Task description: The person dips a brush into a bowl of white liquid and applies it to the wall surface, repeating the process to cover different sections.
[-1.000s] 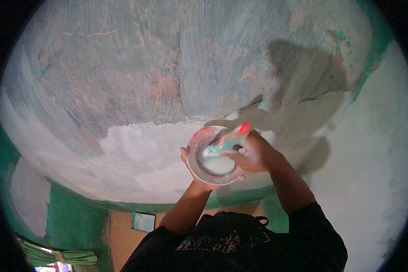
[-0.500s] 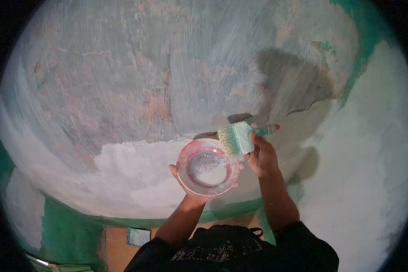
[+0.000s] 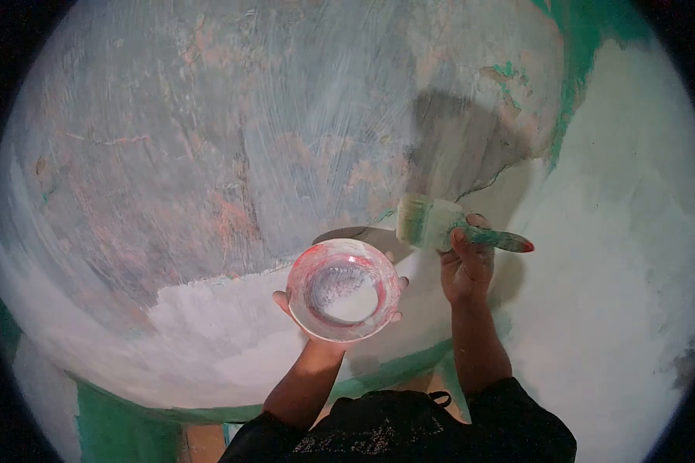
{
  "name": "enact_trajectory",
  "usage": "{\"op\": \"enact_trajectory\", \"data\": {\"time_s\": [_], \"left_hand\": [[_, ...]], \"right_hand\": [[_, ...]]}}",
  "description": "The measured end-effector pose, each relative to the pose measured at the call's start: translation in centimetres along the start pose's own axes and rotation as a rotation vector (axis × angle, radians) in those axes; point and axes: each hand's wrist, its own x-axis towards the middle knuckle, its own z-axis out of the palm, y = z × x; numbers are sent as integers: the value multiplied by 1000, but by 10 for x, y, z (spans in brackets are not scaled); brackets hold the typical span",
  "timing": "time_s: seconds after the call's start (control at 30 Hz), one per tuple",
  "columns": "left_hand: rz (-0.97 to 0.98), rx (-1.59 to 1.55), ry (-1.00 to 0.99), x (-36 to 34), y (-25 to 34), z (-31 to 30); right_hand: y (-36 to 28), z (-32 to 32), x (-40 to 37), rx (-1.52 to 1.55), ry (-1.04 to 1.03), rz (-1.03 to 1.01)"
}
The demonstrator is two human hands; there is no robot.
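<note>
My left hand (image 3: 283,302) cups a round bowl (image 3: 301,309) from beneath, its fingers showing at both sides of the rim. The bowl has red smears and white residue on its inner wall, and white paint (image 3: 354,302) pools at the bottom. To its right, my right hand (image 3: 469,266) is closed round the handle of a wide paintbrush (image 3: 432,220). Pale green and white paint coats the brush, and its handle ends in a red tip. The bristles point left, up and to the right of the bowl, over the wall.
The wall (image 3: 324,92) ahead is patchy grey with orange spots and cracks. A fresh white coat (image 3: 216,324) covers its lower part. Green paint (image 3: 123,420) shows along the bottom and at the upper right. A pale wall (image 3: 625,255) stands on the right.
My right hand has moved the brush away from the bowl's rim to the right, its bristles now higher. The bowl has shifted slightly left, and the view has moved a little.
</note>
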Motion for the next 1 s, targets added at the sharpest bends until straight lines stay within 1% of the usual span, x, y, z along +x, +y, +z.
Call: {"op": "enact_trajectory", "data": {"time_s": [0.03,0.1,0.17,0.23,0.3,0.33,0.4,0.53,0.57,0.63,0.7,0.77,0.8,0.87,0.9,0.97,1.0], "left_hand": [[11,-4,-13,3,0,0],[35,-10,-41,8,-1,-4],[0,-13,-84,9,1,-10],[-21,-14,-142,12,3,-13],[-19,-1,-210,17,5,-16],[-17,-11,-201,18,5,-16],[-12,-28,-185,16,7,-14],[-43,8,-158,17,11,-11],[-45,13,-166,17,10,-12],[-51,14,-178,16,9,-14],[-61,14,-196,15,9,-19],[-99,-38,-178,17,10,-11],[-122,-69,-161,17,10,-8],[-166,-154,-204,20,10,-10],[-190,-188,-224,20,10,-14],[-208,-235,-179,18,10,-17],[-218,-247,-166,16,8,-19]], "right_hand": [[0,-7,3,-80,-18,-93],[-3,-19,11,-345,-150,-303],[-9,-15,17,-491,-224,-393],[-22,8,19,-511,-247,-372],[-28,9,32,-609,-432,-396],[-33,10,39,-659,-527,-409],[-44,18,52,-823,-654,-373],[-61,33,99,-1067,-864,-369],[-69,39,117,-1221,-926,-413],[-87,64,153,-1410,-842,-641],[-112,99,189,-1274,-599,-730],[-139,144,223,-1411,-627,-1023],[-141,158,234,-1397,-574,-1092],[-136,172,254,-1362,-463,-1225],[-124,163,262,-1078,-717,-1286],[-89,118,242,-1525,-574,-967],[-73,92,226,-1688,-584,-910]]}}
